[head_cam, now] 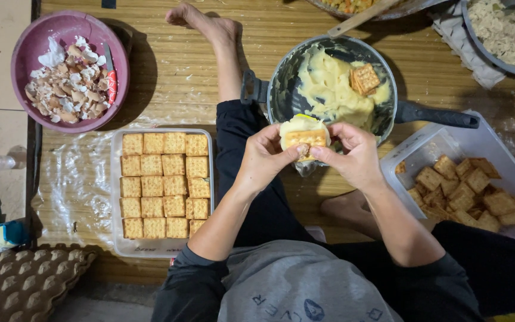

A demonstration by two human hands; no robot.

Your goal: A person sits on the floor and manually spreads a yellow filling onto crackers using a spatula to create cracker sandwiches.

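My left hand [263,156] and my right hand [353,154] together hold a square cracker [305,138] heaped with pale yellow mash, in front of me above my lap. Just beyond it sits a dark pan [281,89] of the same yellow mash [329,89] with two crackers [365,79] lying in it. To my left a clear rectangular tray [116,179] holds rows of filled crackers [162,182]. At my right a clear tub [484,143] contains several loose crackers [466,194].
A pink bowl [31,42] of broken eggshells stands at the far left, with a red-handled knife in it. An egg carton [25,283] lies near left. Two bowls of food sit at the far right [508,36]. My bare feet rest on the wooden floor [168,77].
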